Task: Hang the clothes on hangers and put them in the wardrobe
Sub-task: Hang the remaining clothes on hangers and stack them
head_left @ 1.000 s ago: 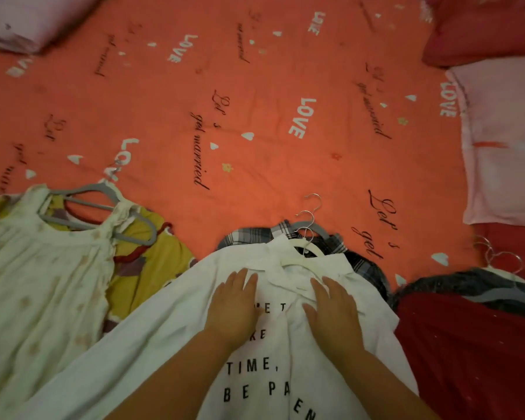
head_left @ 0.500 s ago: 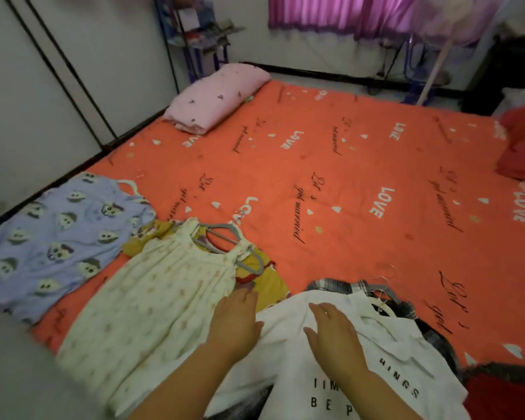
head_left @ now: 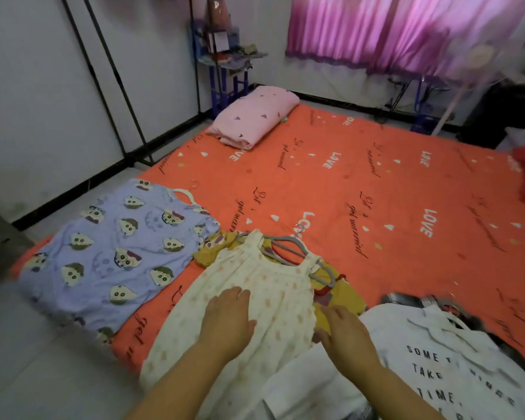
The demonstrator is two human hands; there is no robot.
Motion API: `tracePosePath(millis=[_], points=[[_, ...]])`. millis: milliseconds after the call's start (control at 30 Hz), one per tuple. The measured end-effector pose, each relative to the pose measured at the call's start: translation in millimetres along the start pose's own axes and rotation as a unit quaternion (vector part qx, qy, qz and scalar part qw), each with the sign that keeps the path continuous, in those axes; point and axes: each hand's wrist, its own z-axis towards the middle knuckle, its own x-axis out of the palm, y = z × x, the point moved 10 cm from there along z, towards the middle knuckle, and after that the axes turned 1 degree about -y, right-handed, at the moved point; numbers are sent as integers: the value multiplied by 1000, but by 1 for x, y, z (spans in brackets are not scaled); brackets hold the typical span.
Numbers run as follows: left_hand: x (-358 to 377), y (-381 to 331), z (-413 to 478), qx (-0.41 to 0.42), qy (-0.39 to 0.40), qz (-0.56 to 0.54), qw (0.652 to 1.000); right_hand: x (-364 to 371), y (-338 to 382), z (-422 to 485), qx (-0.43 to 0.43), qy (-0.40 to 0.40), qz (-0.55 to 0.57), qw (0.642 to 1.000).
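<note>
Cream dotted sleeveless dress (head_left: 270, 286) lies flat on the orange printed bed sheet (head_left: 376, 183), on a grey plastic hanger (head_left: 282, 237). Over it is the left hand (head_left: 228, 321), at its edge the right hand (head_left: 344, 334) (both grips apart, fingers straight, holding nothing).

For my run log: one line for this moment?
left hand: open, over cream dress | right hand: open, at its edge | grey hanger: in dress, on bed
</note>
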Motion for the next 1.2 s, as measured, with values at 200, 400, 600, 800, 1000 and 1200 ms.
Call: tracePosePath(millis=[200, 400, 600, 800, 1000, 1200], points=[[-6, 65, 9, 24, 31, -4, 999, 14, 49, 7, 35, 5, -11, 999], [-9, 73, 57, 59, 39, -4, 998, 15, 53, 45, 57, -5, -18, 998], [-4, 90, 128, 71, 59, 23, 995, 29, 47, 127, 65, 6, 6, 998], [24, 92, 201, 82, 92, 38, 992, 54, 19, 198, 88, 39, 19, 995], [73, 76, 268, 118, 124, 45, 984, 84, -23, 257, 125, 48, 31, 990], [133, 62, 335, 139, 135, 32, 981, 127, -71, 312, 170, 56, 10, 984]])
